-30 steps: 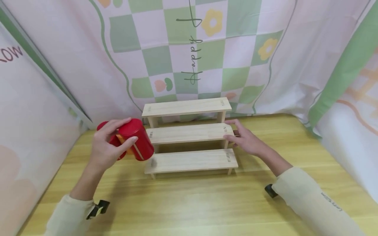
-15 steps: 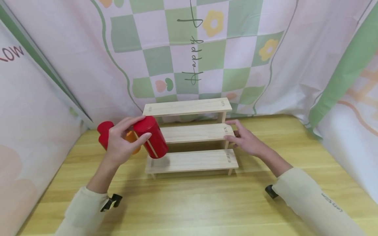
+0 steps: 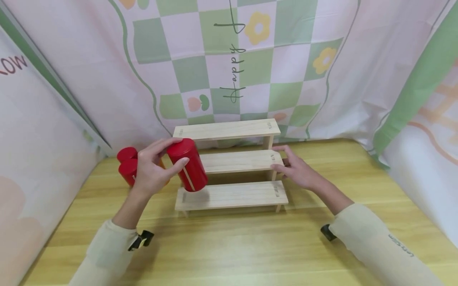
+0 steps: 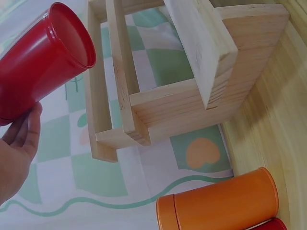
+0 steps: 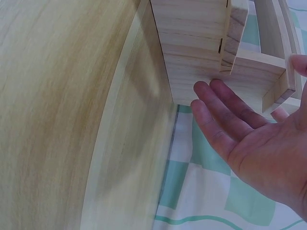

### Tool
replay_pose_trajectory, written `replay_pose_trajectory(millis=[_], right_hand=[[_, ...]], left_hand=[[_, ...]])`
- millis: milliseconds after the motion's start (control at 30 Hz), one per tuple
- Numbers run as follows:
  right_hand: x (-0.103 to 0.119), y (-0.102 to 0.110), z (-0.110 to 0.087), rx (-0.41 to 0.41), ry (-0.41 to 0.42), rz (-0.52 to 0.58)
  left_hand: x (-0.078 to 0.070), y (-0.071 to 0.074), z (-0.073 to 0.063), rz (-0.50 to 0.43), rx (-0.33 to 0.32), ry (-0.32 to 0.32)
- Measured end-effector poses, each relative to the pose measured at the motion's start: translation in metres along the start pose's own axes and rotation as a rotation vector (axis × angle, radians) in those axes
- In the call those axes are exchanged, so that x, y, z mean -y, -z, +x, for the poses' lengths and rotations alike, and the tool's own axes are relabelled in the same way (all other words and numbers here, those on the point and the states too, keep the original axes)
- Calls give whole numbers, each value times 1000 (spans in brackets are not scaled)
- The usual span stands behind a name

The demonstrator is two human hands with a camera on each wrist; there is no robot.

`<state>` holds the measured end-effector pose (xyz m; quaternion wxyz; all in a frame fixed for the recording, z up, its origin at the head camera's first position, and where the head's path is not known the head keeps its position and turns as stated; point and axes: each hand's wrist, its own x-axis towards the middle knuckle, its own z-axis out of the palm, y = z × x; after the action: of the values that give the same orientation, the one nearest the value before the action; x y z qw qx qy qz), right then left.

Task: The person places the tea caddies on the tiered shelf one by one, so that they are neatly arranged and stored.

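In the head view my left hand (image 3: pixel 154 169) grips a red canister (image 3: pixel 187 167) near its lid, thumb on the near side. The canister is tilted and held over the left end of a three-step wooden display shelf (image 3: pixel 230 195). From the left wrist view, the bottom of the red canister (image 4: pixel 72 36) shows, apart from the shelf boards. At the other end, my right hand (image 3: pixel 298 169) pinches the middle board's right end between thumb and index finger. The right wrist view shows the other fingers (image 5: pixel 223 110) extended beside the shelf's side panel (image 5: pixel 192 62).
Two more red canisters (image 3: pixel 128 170) stand on the wooden table (image 3: pixel 229 246) left of the shelf. An orange canister (image 4: pixel 220 201) is beside them, mostly hidden by my left hand in the head view. A checked curtain (image 3: pixel 222 71) hangs right behind the shelf.
My left hand has carried the red canister rightward, from beside the shelf to over its left end, uncovering the red canisters behind. My right hand has stayed on the middle board.
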<state>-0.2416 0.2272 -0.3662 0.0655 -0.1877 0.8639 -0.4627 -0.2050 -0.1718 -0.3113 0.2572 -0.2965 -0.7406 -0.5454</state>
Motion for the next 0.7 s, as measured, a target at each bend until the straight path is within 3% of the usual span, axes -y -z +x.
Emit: replay_pose_trajectory(millis=[300,500,700], right_hand=[[-1,-1,-1,0,10,-10],[-2,-1,-1,0,8,-8],[-2,-1,0,-3,8,-14]], left_hand=[[-2,-7,5,14,25,38],[-3,-14,10,28,50,26],[-1,-21,15,-5,74,53]])
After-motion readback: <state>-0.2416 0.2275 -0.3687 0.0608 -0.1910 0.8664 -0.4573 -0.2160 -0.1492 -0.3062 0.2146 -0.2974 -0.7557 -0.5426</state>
